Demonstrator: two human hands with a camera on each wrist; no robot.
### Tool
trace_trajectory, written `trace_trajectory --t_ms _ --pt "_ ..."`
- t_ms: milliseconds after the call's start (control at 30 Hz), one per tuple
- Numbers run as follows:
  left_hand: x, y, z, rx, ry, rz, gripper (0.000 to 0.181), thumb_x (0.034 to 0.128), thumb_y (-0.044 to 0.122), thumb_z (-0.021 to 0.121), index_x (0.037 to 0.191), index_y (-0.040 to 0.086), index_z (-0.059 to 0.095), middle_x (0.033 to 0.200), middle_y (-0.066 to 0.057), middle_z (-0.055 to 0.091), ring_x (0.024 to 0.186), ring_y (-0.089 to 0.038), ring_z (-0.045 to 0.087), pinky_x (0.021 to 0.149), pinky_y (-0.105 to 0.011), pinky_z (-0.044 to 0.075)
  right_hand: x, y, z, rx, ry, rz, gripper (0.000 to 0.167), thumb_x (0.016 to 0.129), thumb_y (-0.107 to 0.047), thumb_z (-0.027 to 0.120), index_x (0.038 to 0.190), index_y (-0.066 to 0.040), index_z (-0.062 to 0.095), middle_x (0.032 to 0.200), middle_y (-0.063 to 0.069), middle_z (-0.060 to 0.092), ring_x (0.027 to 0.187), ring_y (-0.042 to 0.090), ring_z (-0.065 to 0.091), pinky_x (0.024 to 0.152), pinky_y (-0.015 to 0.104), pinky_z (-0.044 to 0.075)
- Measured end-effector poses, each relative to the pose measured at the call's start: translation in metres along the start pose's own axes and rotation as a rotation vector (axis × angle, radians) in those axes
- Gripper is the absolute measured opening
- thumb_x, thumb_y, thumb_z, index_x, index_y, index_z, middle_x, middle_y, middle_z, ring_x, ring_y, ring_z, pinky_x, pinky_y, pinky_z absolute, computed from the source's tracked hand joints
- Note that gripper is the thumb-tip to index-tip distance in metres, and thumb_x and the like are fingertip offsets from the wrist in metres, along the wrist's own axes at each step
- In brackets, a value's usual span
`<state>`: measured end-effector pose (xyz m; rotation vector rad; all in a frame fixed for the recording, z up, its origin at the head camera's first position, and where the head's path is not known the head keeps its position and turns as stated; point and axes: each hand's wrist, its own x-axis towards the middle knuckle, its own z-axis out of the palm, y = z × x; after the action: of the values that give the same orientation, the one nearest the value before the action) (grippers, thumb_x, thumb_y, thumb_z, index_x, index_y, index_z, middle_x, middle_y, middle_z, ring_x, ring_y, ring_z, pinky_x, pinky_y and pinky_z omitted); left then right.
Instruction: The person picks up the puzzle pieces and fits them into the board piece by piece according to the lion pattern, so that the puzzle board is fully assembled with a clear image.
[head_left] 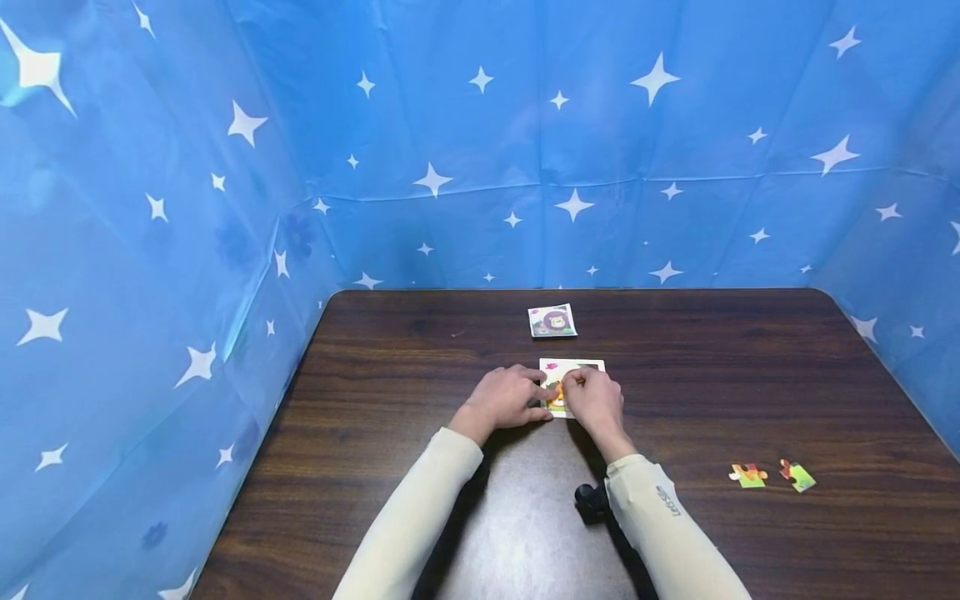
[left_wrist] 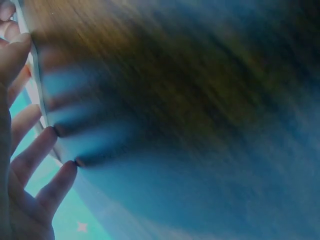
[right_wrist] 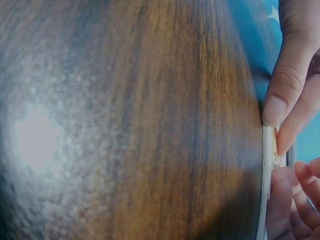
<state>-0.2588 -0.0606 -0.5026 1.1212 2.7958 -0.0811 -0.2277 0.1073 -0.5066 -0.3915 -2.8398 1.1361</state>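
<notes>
A small puzzle board (head_left: 592, 364) with a white border and a partly covered orange picture lies flat in front of both hands. My left hand (head_left: 512, 396) rests at its left side, with fairly straight fingers (left_wrist: 35, 155) touching the board's edge and surface. From the right, my right hand (head_left: 596, 400) reaches over the board, thumb and index finger brought together at an orange puzzle piece (head_left: 559, 395) on the picture. Much of that piece is hidden by fingers. In the right wrist view, the thumb (right_wrist: 275, 110) is at the board's near edge.
Behind the board lies a square card (head_left: 552, 322) with a lion picture. Two loose puzzle pieces, one orange and green (head_left: 749, 476) and one red and green (head_left: 798, 476), lie at the right. A blue star-patterned curtain (head_left: 495, 133) borders the dark wooden table (head_left: 360, 392).
</notes>
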Motion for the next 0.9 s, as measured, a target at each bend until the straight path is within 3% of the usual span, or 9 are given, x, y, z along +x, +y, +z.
trace_trajectory --t_ms 433,633,767,900 --pt "0.0 0.0 -0.001 -0.019 -0.013 0.004 0.041 0.0991 0.057 0.056 0.138 0.044 0.061 0.151 0.003 0.052 0.136 -0.022 0.052 0.104 -0.044 0.05 0.003 0.002 -0.004 0.009 -0.011 -0.004 0.024 0.089 -0.02 0.058 0.096 -0.015 0.081 0.1 0.008 0.078 0.101 0.038 0.069 0.085 0.05 0.05" --pt "0.003 0.001 -0.001 -0.042 0.001 -0.002 0.04 0.0998 0.057 0.054 0.137 0.044 0.062 0.15 0.003 0.053 0.135 -0.022 0.052 0.106 -0.045 0.049 0.006 0.01 -0.018 0.022 0.04 0.012 0.025 0.09 -0.018 0.057 0.096 -0.01 0.08 0.091 0.011 0.077 0.095 0.038 0.068 0.081 0.049 0.05" --pt "0.003 0.0 0.002 -0.07 0.002 -0.031 0.036 0.1022 0.052 0.053 0.135 0.043 0.063 0.152 0.004 0.051 0.138 -0.021 0.049 0.111 -0.047 0.045 0.011 0.022 -0.036 0.072 0.063 0.085 0.027 0.093 -0.02 0.056 0.1 -0.008 0.079 0.087 0.01 0.077 0.085 0.029 0.07 0.074 0.036 0.051" --pt "0.002 0.001 0.004 -0.098 0.005 -0.044 0.034 0.1018 0.049 0.055 0.134 0.041 0.065 0.152 0.004 0.051 0.139 -0.02 0.049 0.112 -0.048 0.044 0.015 0.044 -0.058 0.196 0.053 0.184 0.029 0.097 -0.02 0.055 0.102 -0.002 0.078 0.079 0.009 0.076 0.062 0.012 0.07 0.06 0.021 0.055"
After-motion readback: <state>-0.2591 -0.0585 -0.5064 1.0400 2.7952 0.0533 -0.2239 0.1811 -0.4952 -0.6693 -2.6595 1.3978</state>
